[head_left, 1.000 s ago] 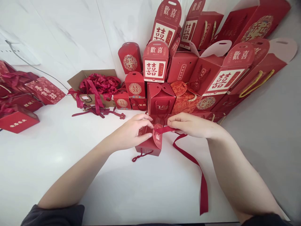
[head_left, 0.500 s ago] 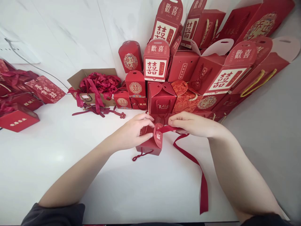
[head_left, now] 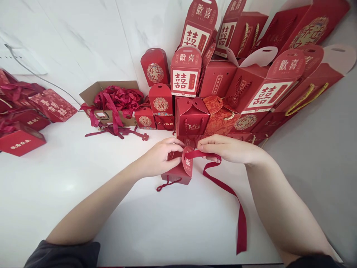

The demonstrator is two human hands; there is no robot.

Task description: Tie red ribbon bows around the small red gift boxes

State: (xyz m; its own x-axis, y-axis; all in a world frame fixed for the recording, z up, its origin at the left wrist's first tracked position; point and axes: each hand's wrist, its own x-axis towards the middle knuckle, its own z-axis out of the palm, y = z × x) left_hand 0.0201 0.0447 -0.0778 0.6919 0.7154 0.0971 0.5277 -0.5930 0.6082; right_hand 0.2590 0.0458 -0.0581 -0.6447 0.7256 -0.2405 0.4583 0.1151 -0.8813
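A small red gift box (head_left: 178, 175) stands on the white table in front of me, a twisted red cord handle drooping from its near side. My left hand (head_left: 164, 156) grips the box's upright top flaps between thumb and fingers. A dark red ribbon (head_left: 223, 184) passes at the slot in the right flap and trails across the table toward me in a long loose tail. Just right of the box, my right hand (head_left: 220, 149) pinches the ribbon close to the flap; its fingertips are partly covered by the ribbon.
Red gift boxes (head_left: 192, 115) are stacked high at the back right against the tiled wall. A cardboard box (head_left: 86, 93) of tangled ribbons stands at the back left, with loose ribbon pieces (head_left: 117, 132) before it. More red boxes (head_left: 22, 139) lie far left, near a grey cable (head_left: 41, 79).
My right hand has shifted slightly left, nearer the flap, and the ribbon now curves round beneath its fingers. My left hand and the box stay almost where they were.
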